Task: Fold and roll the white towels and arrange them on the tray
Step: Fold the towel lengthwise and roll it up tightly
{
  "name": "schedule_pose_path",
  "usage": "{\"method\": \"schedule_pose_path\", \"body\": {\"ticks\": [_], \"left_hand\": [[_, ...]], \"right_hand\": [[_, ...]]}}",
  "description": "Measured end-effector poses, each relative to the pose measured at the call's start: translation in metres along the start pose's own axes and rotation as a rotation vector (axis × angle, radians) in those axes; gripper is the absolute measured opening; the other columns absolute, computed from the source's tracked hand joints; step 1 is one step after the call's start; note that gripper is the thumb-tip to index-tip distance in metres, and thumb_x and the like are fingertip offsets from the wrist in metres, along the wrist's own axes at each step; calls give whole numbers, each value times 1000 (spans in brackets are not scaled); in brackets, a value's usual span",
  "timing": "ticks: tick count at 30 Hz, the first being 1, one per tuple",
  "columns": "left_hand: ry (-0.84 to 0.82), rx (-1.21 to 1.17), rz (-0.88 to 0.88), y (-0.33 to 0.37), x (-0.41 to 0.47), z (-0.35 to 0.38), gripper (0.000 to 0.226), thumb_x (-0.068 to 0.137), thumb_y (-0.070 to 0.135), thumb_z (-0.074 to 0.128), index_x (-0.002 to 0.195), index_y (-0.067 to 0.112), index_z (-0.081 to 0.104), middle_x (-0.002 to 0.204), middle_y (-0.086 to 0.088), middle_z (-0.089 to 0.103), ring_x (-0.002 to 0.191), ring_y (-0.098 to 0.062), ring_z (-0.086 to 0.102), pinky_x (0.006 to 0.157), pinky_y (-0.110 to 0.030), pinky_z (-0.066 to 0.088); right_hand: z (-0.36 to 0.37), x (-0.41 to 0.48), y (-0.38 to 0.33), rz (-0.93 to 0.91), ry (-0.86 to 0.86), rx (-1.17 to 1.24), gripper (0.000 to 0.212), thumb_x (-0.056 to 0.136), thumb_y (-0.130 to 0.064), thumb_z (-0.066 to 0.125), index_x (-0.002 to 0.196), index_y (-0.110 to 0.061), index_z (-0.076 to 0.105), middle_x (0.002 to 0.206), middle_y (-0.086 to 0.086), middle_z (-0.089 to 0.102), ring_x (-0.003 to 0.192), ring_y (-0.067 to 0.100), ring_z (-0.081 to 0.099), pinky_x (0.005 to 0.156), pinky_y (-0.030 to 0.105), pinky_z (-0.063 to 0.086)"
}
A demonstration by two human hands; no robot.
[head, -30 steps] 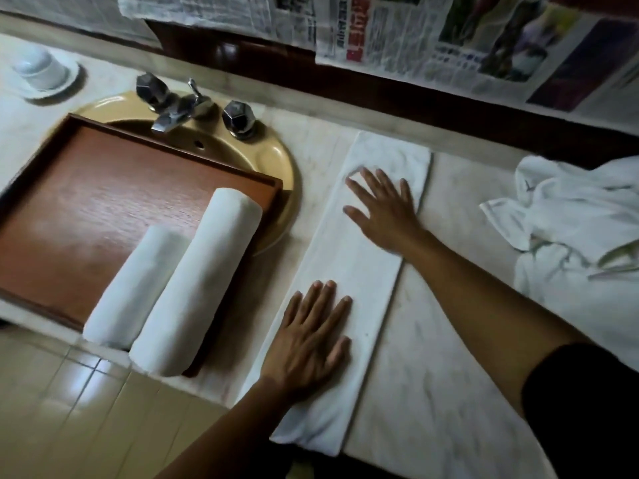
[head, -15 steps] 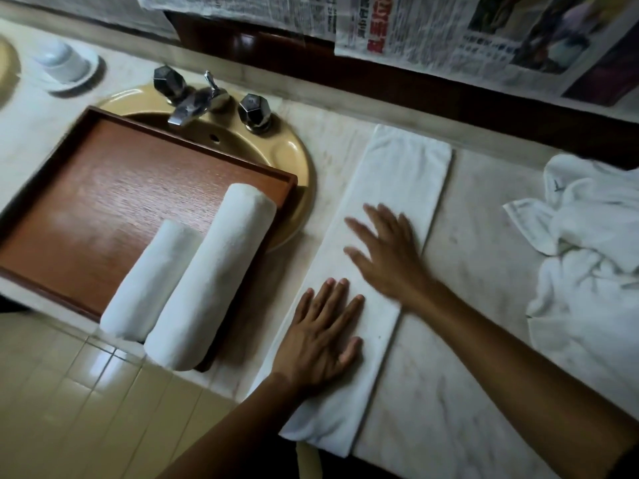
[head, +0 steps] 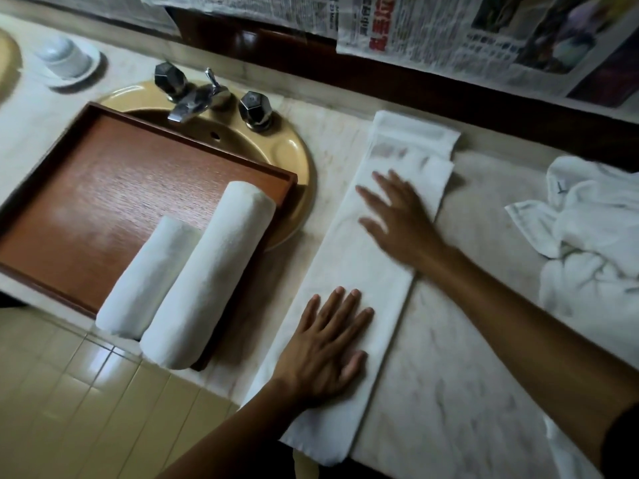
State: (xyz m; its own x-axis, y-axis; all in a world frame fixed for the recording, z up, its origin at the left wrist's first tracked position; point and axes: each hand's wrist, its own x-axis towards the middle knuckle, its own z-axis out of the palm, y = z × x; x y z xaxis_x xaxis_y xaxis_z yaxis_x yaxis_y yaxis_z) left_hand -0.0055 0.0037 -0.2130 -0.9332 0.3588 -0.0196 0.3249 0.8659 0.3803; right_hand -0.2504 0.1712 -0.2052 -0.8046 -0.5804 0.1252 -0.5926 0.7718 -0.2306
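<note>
Your left hand (head: 325, 344) lies flat, fingers straight, on the towel (head: 349, 267); your right hand (head: 401, 219), spread open, touches it toward 12 o'clock.

Print on the wall papers, none of it legible

The only writing stands on the newspaper sheets (head: 484, 39) hung along the wall: a red headline (head: 378, 29) in big Chinese-style characters (cut by the top edge and blurred, so I cannot read it) and columns of fine black print, too small to read. The crumpled white towel (head: 594, 236) carries a small dark mark (head: 561, 187), also unreadable.
</note>
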Motion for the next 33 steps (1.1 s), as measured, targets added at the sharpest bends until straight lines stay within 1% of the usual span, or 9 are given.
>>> {"method": "schedule_pose_path", "body": {"ticks": [2, 5, 8, 11, 15, 19, 26, 29, 33], "left_hand": [[6, -12, 3, 1, 0, -1, 69, 103, 47, 50, 163, 26, 23, 171, -3, 12, 159, -27, 6, 123, -59, 19], [0, -6, 5, 0, 2, -2, 70, 103, 48, 49, 163, 26, 21, 172, -3, 10, 159, -27, 5, 123, -59, 18], [-8, -3, 0, -1, 2, -1, 70, 103, 49, 48, 163, 27, 21, 172, -2, 10, 159, -27, 5, 124, -58, 18], [-20, -14, -4, 0, 2, -1, 71, 102, 50, 48, 163, 27, 20, 172, -2, 9, 159, -26, 4, 124, -57, 18], [-11, -21, -18, 0, 3, -1, 71, 101, 52, 49, 163, 29, 22, 172, -1, 11, 159, -25, 6, 123, -57, 19], [-33, -8, -14, -1, 3, -1, 72, 102, 52, 48, 163, 28, 19, 172, -1, 8, 159, -26, 2, 123, -59, 18], [-15, 49, 69, -5, -19, -14, 69, 103, 55, 47, 162, 28, 24, 172, -3, 11, 158, -29, 8, 122, -62, 15], [-38, 53, 62, -9, -27, -8, 71, 101, 58, 49, 162, 30, 25, 171, -1, 13, 158, -28, 9, 120, -63, 21], [-31, 44, 65, -8, -23, -6, 72, 99, 59, 52, 161, 31, 29, 171, -2, 17, 158, -28, 12, 119, -63, 23]], "right_hand": [[14, -35, -32, -159, -49, 10, 56, 99, -48, 46, 152, -29, 49, 163, 10, 37, 152, 34, 30, 120, 56, 25], [18, -39, -28, -237, -181, -77, 58, 104, -56, 33, 159, -39, 31, 171, -2, 20, 157, 23, 16, 124, 56, 14], [14, 6, 9, -66, -181, -136, 58, 104, -60, 20, 160, -44, 23, 171, -6, 17, 158, 21, 14, 122, 60, 16], [5, 40, 35, 69, -219, -122, 56, 106, -59, 18, 160, -45, 15, 172, -7, 8, 159, 21, 4, 124, 60, 6], [3, 25, 5, 121, -163, -70, 59, 104, -59, 27, 160, -39, 26, 172, 2, 10, 158, 29, 4, 124, 61, 6], [16, -48, -40, 7, -138, -66, 64, 101, -63, 32, 159, -36, 31, 171, 2, 19, 157, 28, 14, 123, 59, 14], [10, -14, 10, 11, -73, -156, 59, 104, -57, 34, 157, -32, 39, 169, 5, 24, 156, 35, 16, 121, 62, 16], [11, -21, -11, -41, 27, -110, 54, 103, -50, 42, 153, -30, 47, 166, 10, 31, 153, 38, 24, 119, 62, 20], [25, -68, -44, -279, -149, -87, 57, 104, -54, 38, 159, -38, 32, 171, 2, 19, 158, 27, 14, 123, 58, 13]]}}
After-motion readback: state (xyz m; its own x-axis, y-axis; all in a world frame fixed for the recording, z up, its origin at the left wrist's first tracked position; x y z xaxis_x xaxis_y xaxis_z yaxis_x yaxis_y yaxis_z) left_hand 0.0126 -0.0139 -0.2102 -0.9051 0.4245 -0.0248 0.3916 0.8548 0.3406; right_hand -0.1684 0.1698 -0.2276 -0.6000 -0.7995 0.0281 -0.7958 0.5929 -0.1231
